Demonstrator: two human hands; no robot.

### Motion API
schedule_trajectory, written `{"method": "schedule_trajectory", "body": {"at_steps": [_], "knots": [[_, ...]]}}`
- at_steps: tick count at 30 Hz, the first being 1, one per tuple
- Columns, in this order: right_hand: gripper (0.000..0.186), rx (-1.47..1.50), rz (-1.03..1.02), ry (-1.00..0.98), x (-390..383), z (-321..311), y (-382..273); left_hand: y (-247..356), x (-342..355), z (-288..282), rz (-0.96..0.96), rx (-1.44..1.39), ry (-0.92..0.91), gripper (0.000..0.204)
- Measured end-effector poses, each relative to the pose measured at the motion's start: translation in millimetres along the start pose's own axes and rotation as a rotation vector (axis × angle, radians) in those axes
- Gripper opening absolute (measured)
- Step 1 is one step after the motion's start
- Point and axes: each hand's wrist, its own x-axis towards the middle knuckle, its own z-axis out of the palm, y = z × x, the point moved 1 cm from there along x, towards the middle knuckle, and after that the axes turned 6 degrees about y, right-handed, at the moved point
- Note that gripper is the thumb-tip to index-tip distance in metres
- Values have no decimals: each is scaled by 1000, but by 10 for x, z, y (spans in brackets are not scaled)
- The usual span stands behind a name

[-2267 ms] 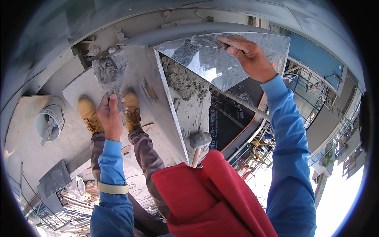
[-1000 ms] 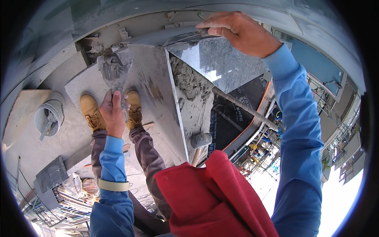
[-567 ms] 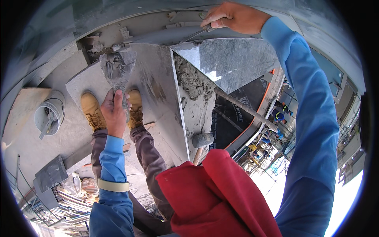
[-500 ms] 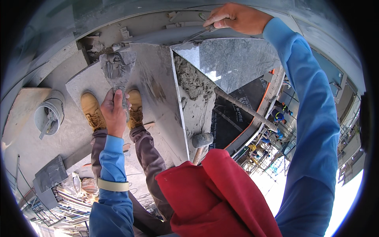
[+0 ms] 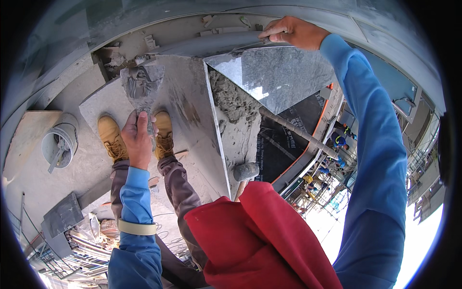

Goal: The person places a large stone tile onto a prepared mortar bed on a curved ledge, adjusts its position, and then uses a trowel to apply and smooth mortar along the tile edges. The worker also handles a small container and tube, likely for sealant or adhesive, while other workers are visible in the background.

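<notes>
My left hand (image 5: 137, 140) grips the handle of a broad trowel (image 5: 155, 77), whose flat blade carries a lump of grey mortar (image 5: 138, 83). Far to the right, my right hand (image 5: 299, 32) is closed on a thin pointing trowel, its narrow blade lying low along the back edge of a grey stone slab (image 5: 284, 72). Most of that tool is hard to make out. Beside and below the slab spreads rough wet mortar (image 5: 234, 98). A larger pale slab (image 5: 190, 111) lies in front of my boots.
A mallet (image 5: 246, 171) rests on the mortar bed's near end. A pole (image 5: 298, 131) runs out from under the slab over black sheeting (image 5: 284, 149). At left stands a white bucket (image 5: 72, 130) with a tool inside. People (image 5: 340, 139) and scaffolding are below right. A curved wall (image 5: 192, 19) closes the far side.
My right hand has shifted right and slightly nearer, and the thin blade now lies flatter along the slab's back edge. My left hand and its loaded trowel stay nearly in place.
</notes>
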Motion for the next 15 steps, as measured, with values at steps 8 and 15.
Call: {"method": "schedule_trajectory", "body": {"at_steps": [8,15], "knots": [[31,-36,-12,413,-360,8,28,18,-6,43,-2,24,26,31],[34,518,412,515,-1216,566,-875,21,31,51,0,-13,28,33]]}}
